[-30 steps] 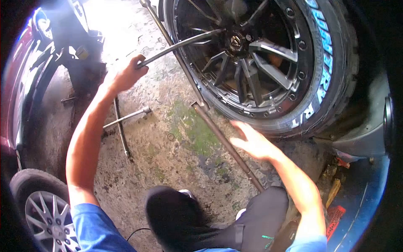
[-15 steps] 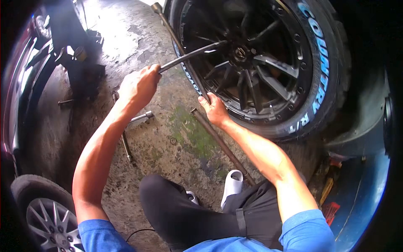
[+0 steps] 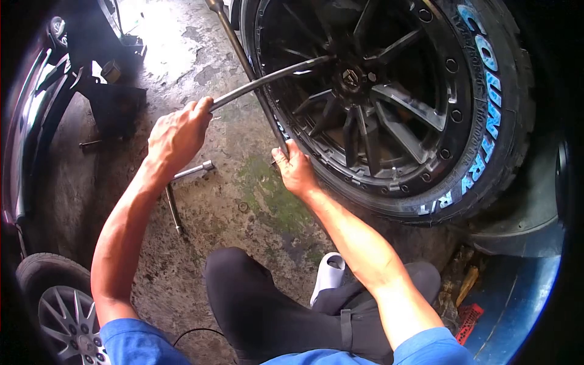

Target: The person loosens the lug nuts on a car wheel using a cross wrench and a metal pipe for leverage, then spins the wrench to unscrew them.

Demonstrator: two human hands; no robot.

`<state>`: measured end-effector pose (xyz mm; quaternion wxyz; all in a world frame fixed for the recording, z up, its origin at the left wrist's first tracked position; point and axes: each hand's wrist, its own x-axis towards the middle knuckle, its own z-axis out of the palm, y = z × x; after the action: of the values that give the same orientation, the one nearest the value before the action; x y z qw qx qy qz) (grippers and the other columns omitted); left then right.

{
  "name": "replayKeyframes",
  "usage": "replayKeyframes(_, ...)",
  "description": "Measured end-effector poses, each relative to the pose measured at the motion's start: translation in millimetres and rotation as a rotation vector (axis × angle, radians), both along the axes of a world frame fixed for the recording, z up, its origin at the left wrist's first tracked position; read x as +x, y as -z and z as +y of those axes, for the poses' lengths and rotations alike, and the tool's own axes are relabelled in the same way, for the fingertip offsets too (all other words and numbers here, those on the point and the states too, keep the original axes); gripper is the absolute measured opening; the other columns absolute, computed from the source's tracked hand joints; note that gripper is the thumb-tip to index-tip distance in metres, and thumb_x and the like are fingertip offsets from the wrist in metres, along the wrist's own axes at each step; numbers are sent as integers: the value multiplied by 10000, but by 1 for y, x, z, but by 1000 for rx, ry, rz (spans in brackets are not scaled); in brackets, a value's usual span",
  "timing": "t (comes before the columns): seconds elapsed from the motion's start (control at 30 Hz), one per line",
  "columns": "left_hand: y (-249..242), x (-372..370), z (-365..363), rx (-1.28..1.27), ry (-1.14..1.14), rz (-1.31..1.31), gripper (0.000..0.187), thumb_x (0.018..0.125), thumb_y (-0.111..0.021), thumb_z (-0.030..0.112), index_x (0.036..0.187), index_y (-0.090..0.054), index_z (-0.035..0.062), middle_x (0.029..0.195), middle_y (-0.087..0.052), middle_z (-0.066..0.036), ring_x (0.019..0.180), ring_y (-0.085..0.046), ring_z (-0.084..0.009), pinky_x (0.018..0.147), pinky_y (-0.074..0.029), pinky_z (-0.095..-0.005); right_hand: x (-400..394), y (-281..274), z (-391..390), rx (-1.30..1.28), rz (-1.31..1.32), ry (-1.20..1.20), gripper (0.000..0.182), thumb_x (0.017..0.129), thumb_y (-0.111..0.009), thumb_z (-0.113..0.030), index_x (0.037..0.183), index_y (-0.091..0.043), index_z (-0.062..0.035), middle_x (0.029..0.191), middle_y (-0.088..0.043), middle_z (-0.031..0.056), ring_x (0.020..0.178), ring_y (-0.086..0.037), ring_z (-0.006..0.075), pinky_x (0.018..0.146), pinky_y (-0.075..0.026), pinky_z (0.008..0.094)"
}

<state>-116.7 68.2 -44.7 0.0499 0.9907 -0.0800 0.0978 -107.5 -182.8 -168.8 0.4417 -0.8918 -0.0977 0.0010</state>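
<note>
In the head view, my left hand [image 3: 177, 137] curls its fingers round the left end of a cross wrench [image 3: 258, 83]; my right hand [image 3: 295, 173] wraps its near end. Its right end reaches the wheel [image 3: 351, 79] near the middle.

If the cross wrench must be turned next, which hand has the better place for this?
Probably the right hand: it grips the lower end of the crossbar, which should give leverage. The left hand holds the bar pointing toward the wheel, likely steadying it.
</note>
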Motion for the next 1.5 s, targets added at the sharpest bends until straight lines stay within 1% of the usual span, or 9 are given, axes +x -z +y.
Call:
replayKeyframes(0.5,0,-16,-9,61,21,-108,264,936,-535,200,1178,-549,96,872,-634,-123,741,-656,-305,634,-518,-409,-9,-7,-8,-5,143,30,282,942,-547,-373,972,-511,-95,702,-634,164,725,-632,413,604,-455,503)
replayKeyframes(0.7,-2,-4,-1,55,-45,-28,302,924,-544,151,1222,-552,102,1009,-660,-136,836,-662,-326,707,-526,-412,-1,-20,-5,31,253,-29,348,918,-565,-424,923,-534,-78,750,-654,108,738,-654,313,659,-483,409)
replayKeyframes(0.9,-4,-2,-2,-59,-72,10,248,924,-541,172,1156,-560,88,935,-660,-158,831,-648,-357,706,-509,-434,16,-15,-20,264,646,-172,467,910,-553,-526,887,-557,-60,713,-631,51,689,-621,200,670,-482,366)
replayKeyframes(1.0,-17,3,1,-139,-55,162,192,930,-537,190,1075,-553,66,849,-636,-187,798,-624,-389,664,-479,-450,12,-18,-20,191,619,-162,496,908,-539,-561,911,-561,-66,722,-624,45,709,-614,184,679,-483,366)
replayKeyframes(1.17,-22,8,8,-270,-36,341,168,945,-525,232,992,-513,71,788,-601,-199,744,-596,-410,623,-443,-480,13,-29,-16,-41,685,-150,375,919,-551,-420,1129,-530,-109,1026,-658,167,999,-626,366,840,-480,440)
replayKeyframes(1.3,-20,6,6,-284,-68,351,184,955,-506,254,1035,-492,89,844,-625,-185,777,-627,-390,636,-488,-487,21,-49,-12,-164,725,-139,345,899,-579,-389,1075,-572,-93,983,-672,153,966,-639,347,832,-485,426)
replayKeyframes(1.4,-15,5,12,-300,-48,345,195,940,-523,237,1062,-499,86,869,-637,-161,774,-639,-374,644,-508,-473,30,-28,-5,-50,706,-124,338,865,-649,-380,923,-619,-49,752,-661,96,739,-659,241,685,-496,377)
replayKeyframes(1.43,-17,6,12,-303,-70,404,195,936,-528,232,1059,-499,84,871,-636,-163,777,-639,-371,644,-506,-474,28,-23,1,136,776,-20,383,864,-662,-401,783,-616,-29,602,-593,55,559,-563,179,565,-450,367)
replayKeyframes(1.5,-15,13,21,-366,-9,415,179,932,-530,217,1037,-494,76,863,-630,-161,768,-639,-364,641,-502,-477,33,-13,8,21,684,65,420,871,-656,-412,720,-598,-24,561,-560,48,525,-513,170,537,-423,370)
